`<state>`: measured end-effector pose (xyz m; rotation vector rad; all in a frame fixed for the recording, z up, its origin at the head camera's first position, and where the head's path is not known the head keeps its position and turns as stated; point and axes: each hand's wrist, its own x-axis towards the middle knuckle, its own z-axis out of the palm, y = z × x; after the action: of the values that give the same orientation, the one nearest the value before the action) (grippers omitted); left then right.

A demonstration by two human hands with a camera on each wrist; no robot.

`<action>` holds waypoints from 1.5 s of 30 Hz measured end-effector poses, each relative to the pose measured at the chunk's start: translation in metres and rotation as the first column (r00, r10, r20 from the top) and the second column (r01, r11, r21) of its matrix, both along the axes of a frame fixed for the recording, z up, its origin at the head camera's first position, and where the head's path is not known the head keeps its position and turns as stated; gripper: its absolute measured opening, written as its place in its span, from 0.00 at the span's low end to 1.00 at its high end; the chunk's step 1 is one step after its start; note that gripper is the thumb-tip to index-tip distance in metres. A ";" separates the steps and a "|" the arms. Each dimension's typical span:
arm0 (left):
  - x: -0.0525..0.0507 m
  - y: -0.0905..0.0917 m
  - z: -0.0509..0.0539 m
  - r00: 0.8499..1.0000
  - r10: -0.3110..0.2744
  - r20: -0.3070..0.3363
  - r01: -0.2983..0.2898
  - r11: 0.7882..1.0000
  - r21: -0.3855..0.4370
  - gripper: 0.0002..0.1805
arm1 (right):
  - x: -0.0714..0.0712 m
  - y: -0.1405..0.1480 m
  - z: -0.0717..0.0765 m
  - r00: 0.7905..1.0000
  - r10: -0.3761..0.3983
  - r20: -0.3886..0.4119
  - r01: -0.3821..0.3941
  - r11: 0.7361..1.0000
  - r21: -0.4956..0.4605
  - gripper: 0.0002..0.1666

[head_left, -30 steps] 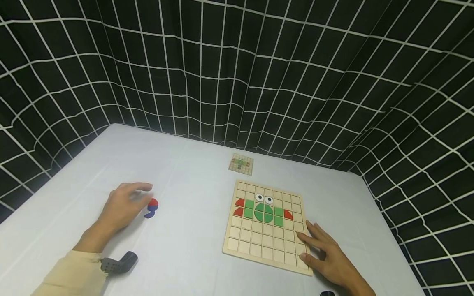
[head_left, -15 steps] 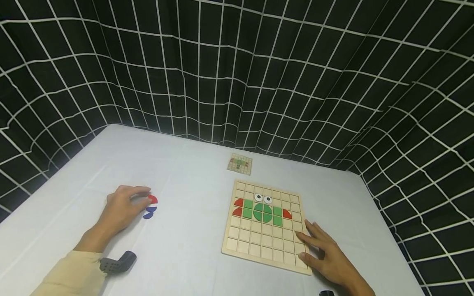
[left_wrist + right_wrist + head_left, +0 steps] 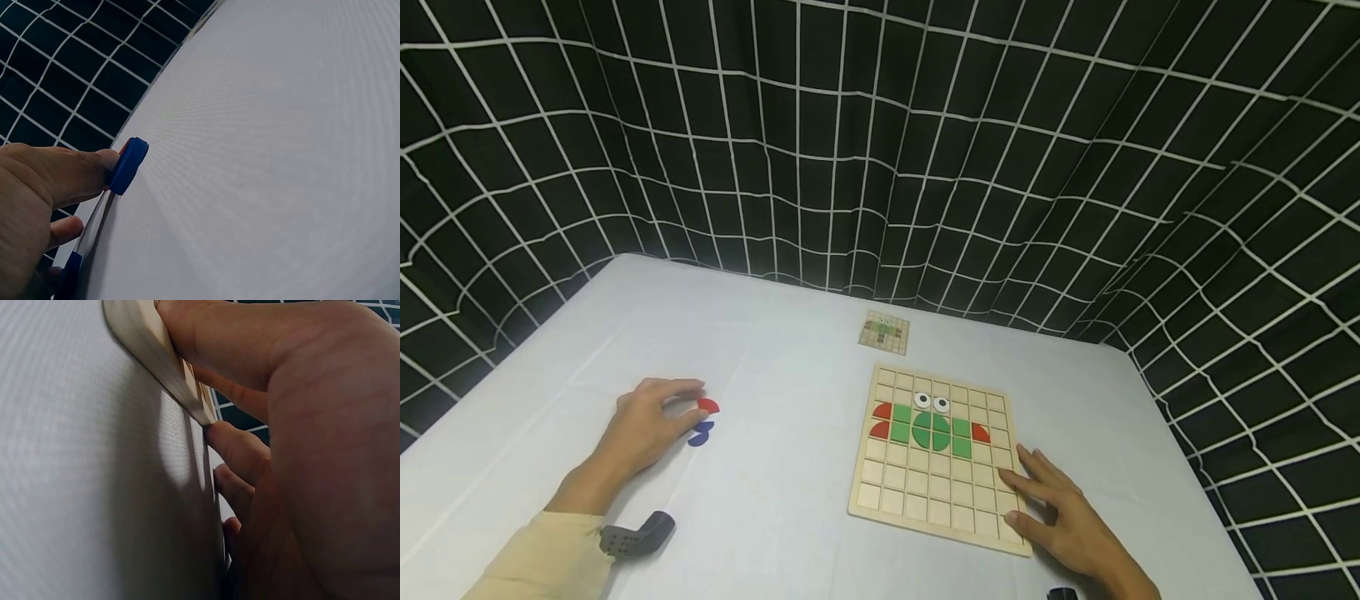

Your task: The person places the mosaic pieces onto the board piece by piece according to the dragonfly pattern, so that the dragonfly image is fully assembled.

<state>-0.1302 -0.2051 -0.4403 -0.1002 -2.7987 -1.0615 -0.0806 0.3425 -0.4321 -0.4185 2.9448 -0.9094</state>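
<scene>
My left hand (image 3: 643, 425) is low over the table at the left, thumb and index finger apart. The thumb tip touches the small flat pieces beside it: a red rounded piece (image 3: 708, 406) lies between thumb and index, and blue rounded pieces (image 3: 697, 439) lie just nearer me. In the left wrist view the thumb meets a blue piece (image 3: 129, 167), with a sliver of red behind it. My right hand (image 3: 1060, 508) rests with thumb and fingers spread on the right edge of a wooden grid board (image 3: 917, 504). Its thumb lies on the board's edge (image 3: 147, 344) in the right wrist view.
On the board sit green pieces (image 3: 931, 431), red quarter-round pieces (image 3: 881, 428) and two eye discs (image 3: 922, 401). Behind it lies a small picture card (image 3: 883, 332). A white cloth (image 3: 775, 458) covers the table; a black curtain with white grid lines (image 3: 835, 150) stands behind.
The red piece has come apart from the blue piece it lay against, and the left thumb has shifted slightly toward me. The right hand and board stay as they were.
</scene>
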 end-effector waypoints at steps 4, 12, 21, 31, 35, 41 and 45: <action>0.000 -0.001 0.003 1.000 -0.005 0.018 0.005 1.000 -0.004 0.23 | 0.000 -0.001 0.000 1.000 0.000 0.007 0.000 1.000 -0.001 0.32; -0.001 0.000 0.008 1.000 -0.002 0.010 0.002 1.000 -0.009 0.21 | -0.002 -0.001 0.000 1.000 0.004 -0.018 -0.004 1.000 0.004 0.32; 0.002 0.001 0.006 0.996 0.016 -0.089 -0.016 1.000 0.006 0.21 | -0.001 0.000 -0.001 0.999 0.018 -0.031 -0.018 1.000 -0.010 0.32; 0.008 0.034 0.026 0.940 -0.007 -0.341 0.038 0.996 0.083 0.20 | -0.002 -0.001 -0.002 1.000 0.001 -0.005 -0.001 1.000 0.008 0.33; 0.002 0.054 0.031 0.861 -0.080 -0.502 0.126 0.990 0.058 0.21 | -0.002 0.000 -0.001 1.000 -0.006 -0.004 0.006 1.000 0.018 0.32; -0.008 0.094 0.039 0.776 -0.192 -0.601 0.265 0.964 0.033 0.21 | -0.002 0.000 -0.001 1.000 -0.011 0.005 0.011 1.000 0.005 0.33; -0.009 0.123 0.043 0.802 -0.251 -0.543 0.325 0.945 0.044 0.19 | -0.001 0.001 -0.001 1.000 -0.007 -0.005 0.007 1.000 0.017 0.33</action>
<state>-0.1394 -0.0822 -0.3970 -0.7150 -2.2400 -1.0737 -0.0820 0.3433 -0.4334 -0.4100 2.9577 -0.8853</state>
